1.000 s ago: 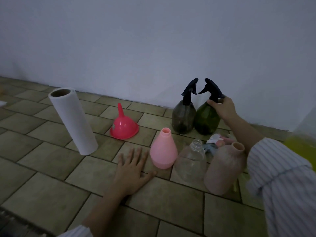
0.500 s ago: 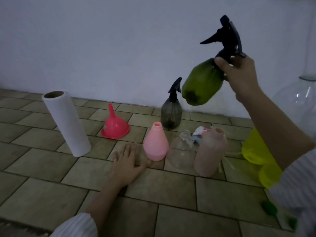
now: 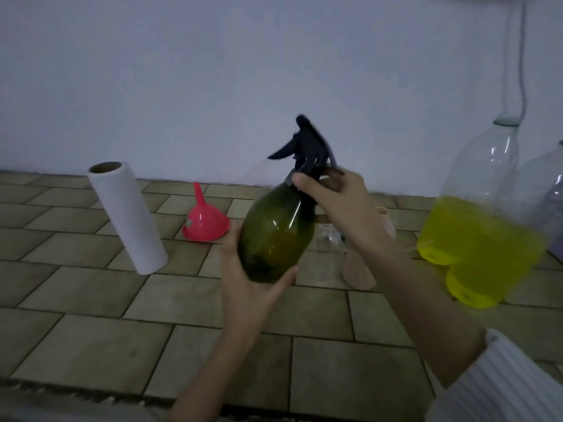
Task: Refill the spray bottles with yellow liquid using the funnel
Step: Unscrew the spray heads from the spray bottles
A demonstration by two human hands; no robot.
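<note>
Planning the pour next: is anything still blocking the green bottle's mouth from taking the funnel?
Yes. The black spray head still sits on the green bottle; right hand grips its collar, left hand cradles the base. The funnel lies on the floor.

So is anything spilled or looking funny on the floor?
No spill shows on the tiled floor. The pink funnel sits upside down, spout up. The yellow liquid is inside its big clear bottle. Nothing looks broken.

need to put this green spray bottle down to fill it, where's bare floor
Bare tiles lie in front of the paper towel roll and pink funnel, left of your left hand. It is crowded behind your right hand, from the beige bottle to the yellow-liquid bottles.
</note>
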